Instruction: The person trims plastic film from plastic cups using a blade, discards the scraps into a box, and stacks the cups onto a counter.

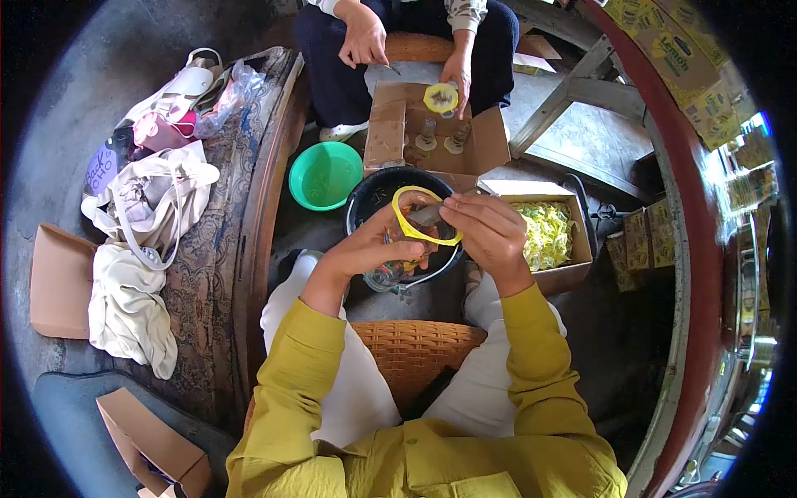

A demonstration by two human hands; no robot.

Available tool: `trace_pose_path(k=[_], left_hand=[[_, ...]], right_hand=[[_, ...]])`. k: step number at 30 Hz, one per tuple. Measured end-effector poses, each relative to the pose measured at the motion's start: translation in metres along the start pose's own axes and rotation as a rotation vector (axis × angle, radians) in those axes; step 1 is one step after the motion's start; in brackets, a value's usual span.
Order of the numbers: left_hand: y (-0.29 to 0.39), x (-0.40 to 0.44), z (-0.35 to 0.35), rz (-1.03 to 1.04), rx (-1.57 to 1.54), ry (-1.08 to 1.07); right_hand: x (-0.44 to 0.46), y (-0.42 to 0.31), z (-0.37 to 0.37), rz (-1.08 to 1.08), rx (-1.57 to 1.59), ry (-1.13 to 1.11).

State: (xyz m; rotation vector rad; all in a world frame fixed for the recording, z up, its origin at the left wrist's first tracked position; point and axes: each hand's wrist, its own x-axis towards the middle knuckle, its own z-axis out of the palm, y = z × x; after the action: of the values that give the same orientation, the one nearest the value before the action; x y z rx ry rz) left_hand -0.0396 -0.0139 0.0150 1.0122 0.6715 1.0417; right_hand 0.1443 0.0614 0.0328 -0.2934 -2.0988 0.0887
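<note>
- Fingers of the left hand (365,249) were wrapped around a yellow-rimmed clear container (399,217), held tilted above a black bucket (365,207); a slack hold could have let it turn or drop into the bucket.
- Thumb and fingers of the right hand (490,228) pinched a grey blade (426,216) at the container's mouth. How deep its tip reached could not be told, so too hard a push might have scored the inner wall.
- Both hands stood apart, joined only through tool and container. Uneven pressure from one side could have sent the blade skidding over the rim toward the left thumb, which lay close by.
- Thin-looking clear walls might have flexed or cracked if squeezed too firmly, though the material was hard to judge.
- Yellow strips (544,236) filled a box (573,278) just beside the right forearm; a wide swing of the elbow could have spilled some.
- Across from the bucket, another person's hand (458,70) held a yellow-rimmed piece (442,98) over a cardboard box (386,141). With both workers so near, a sudden reach could have jogged the right hand.
</note>
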Motion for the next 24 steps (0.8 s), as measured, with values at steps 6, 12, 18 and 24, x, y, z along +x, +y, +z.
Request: trace_pose_path(k=[6,12,18,24], left_hand=[[0.007,-0.002,-0.001,-0.060,0.009,0.018],[0.005,-0.005,-0.005,-0.086,0.009,0.041],[0.003,-0.003,0.002,-0.102,-0.059,-0.028],[-0.007,-0.002,-0.004,-0.096,-0.156,-0.101]], right_hand=[[0.001,0.002,-0.003,0.017,0.000,-0.052],[-0.004,0.003,0.001,0.147,-0.004,0.061],[-0.004,0.000,0.005,0.148,0.004,0.039],[-0.004,-0.001,0.006,0.135,0.051,0.046]])
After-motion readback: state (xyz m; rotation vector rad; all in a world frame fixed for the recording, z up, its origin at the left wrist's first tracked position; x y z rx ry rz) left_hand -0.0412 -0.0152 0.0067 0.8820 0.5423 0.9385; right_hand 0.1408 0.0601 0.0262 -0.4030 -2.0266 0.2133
